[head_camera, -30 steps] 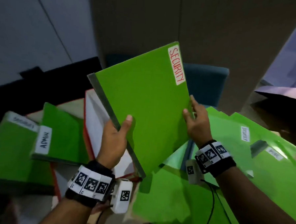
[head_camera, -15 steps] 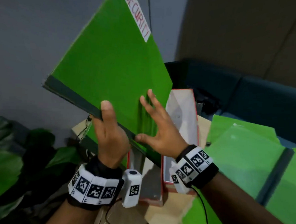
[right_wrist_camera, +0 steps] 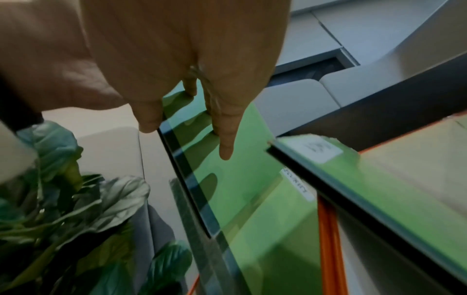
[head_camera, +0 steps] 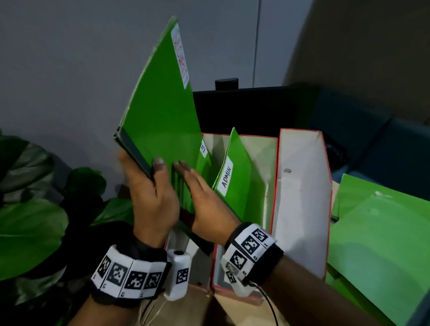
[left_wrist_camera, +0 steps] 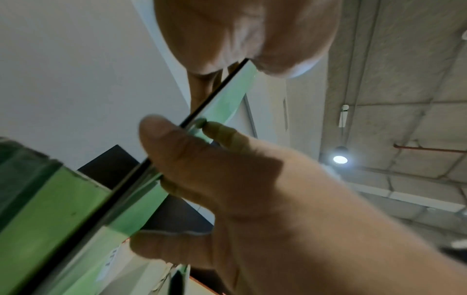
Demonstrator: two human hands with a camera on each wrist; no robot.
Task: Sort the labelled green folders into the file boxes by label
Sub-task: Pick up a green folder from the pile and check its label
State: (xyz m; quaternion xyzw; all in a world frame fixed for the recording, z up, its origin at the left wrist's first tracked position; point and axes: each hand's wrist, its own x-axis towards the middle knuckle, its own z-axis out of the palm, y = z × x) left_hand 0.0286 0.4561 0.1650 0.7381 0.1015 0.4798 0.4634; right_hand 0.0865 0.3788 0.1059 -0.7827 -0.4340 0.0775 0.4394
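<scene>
Above the leftmost box (head_camera: pixel 199 246), you hold the SECURITY folder (head_camera: pixel 159 115) tilted, its dark spine (head_camera: pixel 132 151) low and toward you, its labelled corner high and leaning away to the left. Your left hand (head_camera: pixel 152 197) pinches that spine, thumb on the front cover and fingers curled behind it; the left wrist view shows the same grip on the edge. Your right hand (head_camera: pixel 204 207) lies flat, fingers straight, pressing against the front cover just right of the left hand, gripping nothing.

Behind the folder, that box already holds one folder (head_camera: pixel 205 160) whose label ends in "ITY". The ADMIN folder (head_camera: pixel 235 179) stands in the next box (head_camera: pixel 270 180) to the right, and the third box (head_camera: pixel 301 204), further right again, shows no folder.

What matters is the line of the spine against the slot: the slot lies below and just right of the folder's lower corner. I judge you need to swing the long edge upright, with the left hand carrying and the right steering the cover.
</scene>
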